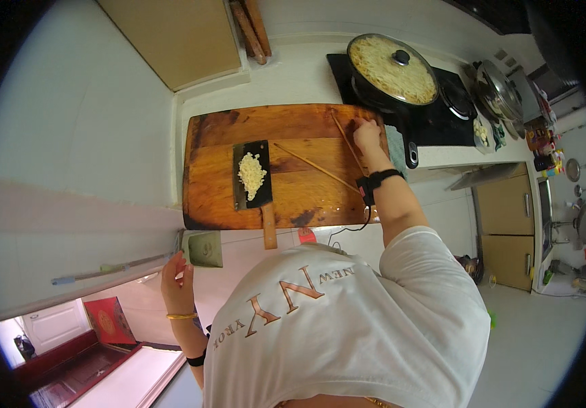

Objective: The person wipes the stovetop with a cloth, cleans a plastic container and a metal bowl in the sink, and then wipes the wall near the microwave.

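Observation:
My right hand [368, 135] is at the right end of a thick wooden cutting board [211, 125], its fingers curled down. What they close on, if anything, is hidden. Beside it lies a wooden chopstick [345, 133], and another chopstick [313, 166] slants across the board towards my wrist. A cleaver [269, 227] rests flat on the board, its wooden handle over the front edge. Chopped pale pieces, apparently garlic [252, 174], are heaped on the blade. My left hand [177, 278] hangs low by the wall, fingers loosely bent and apart, apparently holding nothing.
A pan of noodle-like strands under a glass lid [392, 71] sits on the black cooktop [425, 127], its handle [411, 153] reaching towards me. Further right are a lidded pot [499, 86] and a bowl of pale pieces [481, 135]. A green dustpan-like object [205, 249] stands below the board.

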### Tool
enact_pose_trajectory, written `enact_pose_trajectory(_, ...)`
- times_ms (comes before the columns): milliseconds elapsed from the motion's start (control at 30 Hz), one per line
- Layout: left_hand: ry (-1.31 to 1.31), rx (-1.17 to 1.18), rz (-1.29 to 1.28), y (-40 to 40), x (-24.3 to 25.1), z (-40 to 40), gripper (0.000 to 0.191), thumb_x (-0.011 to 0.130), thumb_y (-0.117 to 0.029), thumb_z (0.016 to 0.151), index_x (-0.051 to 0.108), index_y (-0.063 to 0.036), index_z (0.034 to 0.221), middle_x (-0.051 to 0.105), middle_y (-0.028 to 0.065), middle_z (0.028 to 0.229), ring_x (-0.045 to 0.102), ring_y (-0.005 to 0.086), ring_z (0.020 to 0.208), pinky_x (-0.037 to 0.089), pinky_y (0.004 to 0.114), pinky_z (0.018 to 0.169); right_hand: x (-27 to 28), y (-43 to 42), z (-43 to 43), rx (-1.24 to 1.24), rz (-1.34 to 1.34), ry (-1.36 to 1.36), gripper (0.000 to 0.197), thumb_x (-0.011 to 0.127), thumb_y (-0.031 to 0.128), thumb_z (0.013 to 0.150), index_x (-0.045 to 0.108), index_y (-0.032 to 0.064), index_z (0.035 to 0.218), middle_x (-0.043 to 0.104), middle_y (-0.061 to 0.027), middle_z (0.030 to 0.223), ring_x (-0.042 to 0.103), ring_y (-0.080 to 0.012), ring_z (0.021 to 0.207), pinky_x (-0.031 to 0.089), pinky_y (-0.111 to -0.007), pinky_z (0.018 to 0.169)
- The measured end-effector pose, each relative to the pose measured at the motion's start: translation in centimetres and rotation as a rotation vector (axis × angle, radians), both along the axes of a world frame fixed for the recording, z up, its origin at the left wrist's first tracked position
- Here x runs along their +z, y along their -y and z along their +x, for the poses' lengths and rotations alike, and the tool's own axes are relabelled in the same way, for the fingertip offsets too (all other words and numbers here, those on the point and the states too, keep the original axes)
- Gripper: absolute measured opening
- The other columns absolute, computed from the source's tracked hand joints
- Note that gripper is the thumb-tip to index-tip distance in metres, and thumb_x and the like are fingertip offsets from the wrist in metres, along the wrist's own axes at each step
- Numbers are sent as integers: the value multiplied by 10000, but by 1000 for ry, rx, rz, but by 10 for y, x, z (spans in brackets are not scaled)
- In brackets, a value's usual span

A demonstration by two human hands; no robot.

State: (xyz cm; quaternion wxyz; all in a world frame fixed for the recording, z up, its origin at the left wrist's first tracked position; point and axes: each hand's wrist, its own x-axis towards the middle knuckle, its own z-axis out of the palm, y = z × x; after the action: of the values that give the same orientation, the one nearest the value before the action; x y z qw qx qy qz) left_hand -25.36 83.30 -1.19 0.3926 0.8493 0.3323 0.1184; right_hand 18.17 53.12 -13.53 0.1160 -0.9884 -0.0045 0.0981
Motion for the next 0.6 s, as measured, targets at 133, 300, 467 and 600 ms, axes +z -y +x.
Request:
enact_pose_trajectory(133, -3, 69, -31, -4, -7, -18, 295, 567, -101, 781, 534, -60, 1071, 557, 67, 933, 551, 133, 812, 448, 223, 621, 5, -16, -18, -101, 712, -38, 253, 474, 57, 794, 547, 95, 1033, 488, -96, 1026, 474, -223, 908, 419, -334, 748)
enact_pose_trajectory(300, 63, 122, -87, -9, -16, -28, 298, 565, -105, 784, 532, -58, 1077, 551, 68, 937, 549, 140, 811, 451, 232, 623, 34, -99, -112, 334, 1191, -151, 142, 597, 154, 774, 505, 49, 748, 469, -1, 662, 421, -113, 595, 371, -242, 560)
enact_pose_trajectory(467, -5, 36, 35, -6, 3, -12, 314, 582, -116, 775, 527, -50, 1077, 550, 80, 932, 549, 153, 805, 450, 249, 617, -1, -153, -148, 660, 868, -158, 201, 580, 80, 701, 528, 24, 887, 494, -97, 689, 480, -218, 631, 406, -312, 593)
enact_pose_trajectory(600, 83, 50, -2, -19, -21, -31, 325, 581, -110, 773, 518, -46, 1086, 543, 90, 928, 542, 160, 818, 450, 245, 633, 19, -144, -159, 616, 813, -178, 477, 572, 98, 696, 446, 47, 1153, 522, -118, 743, 515, -236, 692, 420, -330, 614)
